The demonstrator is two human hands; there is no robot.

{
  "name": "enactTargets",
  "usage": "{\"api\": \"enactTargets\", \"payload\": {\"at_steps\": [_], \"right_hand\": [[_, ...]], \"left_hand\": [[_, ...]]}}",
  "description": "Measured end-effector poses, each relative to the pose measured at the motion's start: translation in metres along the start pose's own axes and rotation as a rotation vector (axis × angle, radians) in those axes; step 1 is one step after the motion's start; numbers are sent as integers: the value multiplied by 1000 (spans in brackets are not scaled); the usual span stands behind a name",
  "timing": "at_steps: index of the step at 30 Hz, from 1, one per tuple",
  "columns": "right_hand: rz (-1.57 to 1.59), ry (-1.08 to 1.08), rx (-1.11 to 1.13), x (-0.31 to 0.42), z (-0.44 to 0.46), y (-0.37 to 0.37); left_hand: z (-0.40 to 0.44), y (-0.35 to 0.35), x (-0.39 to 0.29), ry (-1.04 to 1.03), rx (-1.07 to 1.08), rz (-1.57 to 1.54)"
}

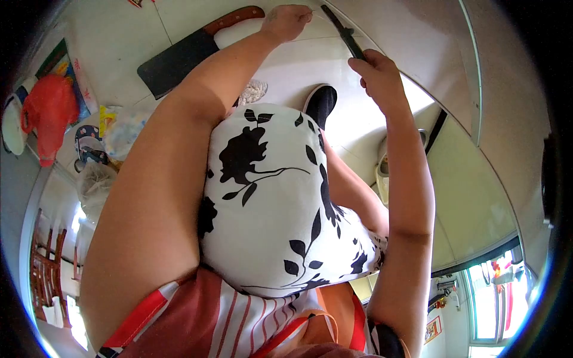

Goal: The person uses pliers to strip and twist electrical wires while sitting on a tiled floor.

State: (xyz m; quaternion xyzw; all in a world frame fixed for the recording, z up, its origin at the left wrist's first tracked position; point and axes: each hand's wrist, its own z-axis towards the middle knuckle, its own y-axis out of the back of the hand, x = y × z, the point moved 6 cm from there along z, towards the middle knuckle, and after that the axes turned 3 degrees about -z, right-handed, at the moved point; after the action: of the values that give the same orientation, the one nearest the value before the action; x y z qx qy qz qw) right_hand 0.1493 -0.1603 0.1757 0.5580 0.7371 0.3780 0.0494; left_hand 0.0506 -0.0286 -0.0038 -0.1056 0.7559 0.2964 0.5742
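My right hand (380, 79) is wrapped around one end of a narrow black tool (344, 31) with a small raised piece partway along; its kind does not show clearly. The tool's far tip points up toward my left hand (287, 22). My left hand is closed, its fingers pinched together just left of that tip, and whatever is between them is too small to make out. A cleaver (182, 64) with a dark blade and a wooden handle lies on the tiled floor beside my left wrist. A pale, crumbly-looking pile (253, 91) shows partly behind my knee.
My knee is covered by white cloth with black flowers (262, 179). A black shoe (321, 102) stands on the floor. At the left are a red plastic bag (52, 113), clear bags (124, 132) and a patterned sandal (89, 143). Pale cabinet panels (477, 185) rise at right.
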Motion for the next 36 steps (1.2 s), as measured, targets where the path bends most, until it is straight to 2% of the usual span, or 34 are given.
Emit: {"api": "enactTargets", "payload": {"at_steps": [4,7,10,13,16,19,23,26,29,31,33,34,36], "right_hand": [[432,-197,74,-21,-15,-18],[727,-265,103,-35,-21,-43],[912,-324,69,-38,-23,-63],[1054,-345,77,-36,-24,-85],[1139,-364,49,-33,-23,-123],[1125,-364,29,-4,-22,-160],[1419,-316,48,23,-13,-184],[1548,-292,149,22,-26,-171],[1320,-299,119,2,-52,-149],[1082,-290,74,-28,-60,-137],[585,-139,-101,-55,-60,-114],[172,95,-264,-48,-63,-94],[-347,172,-407,-38,-61,-70]], "left_hand": [[1,11,-12,-90,17,71],[10,0,12,-166,109,201],[23,-18,26,-730,239,401],[34,-25,35,-336,562,561],[17,-7,31,888,393,-472],[21,-26,46,1091,251,-667],[31,-37,32,1063,32,-566],[25,-1,-14,803,392,-393],[6,26,-8,833,415,-460],[-7,30,10,831,275,-612],[-18,28,20,793,180,-674],[-25,24,18,758,161,-669],[-29,13,19,697,130,-693]]}}
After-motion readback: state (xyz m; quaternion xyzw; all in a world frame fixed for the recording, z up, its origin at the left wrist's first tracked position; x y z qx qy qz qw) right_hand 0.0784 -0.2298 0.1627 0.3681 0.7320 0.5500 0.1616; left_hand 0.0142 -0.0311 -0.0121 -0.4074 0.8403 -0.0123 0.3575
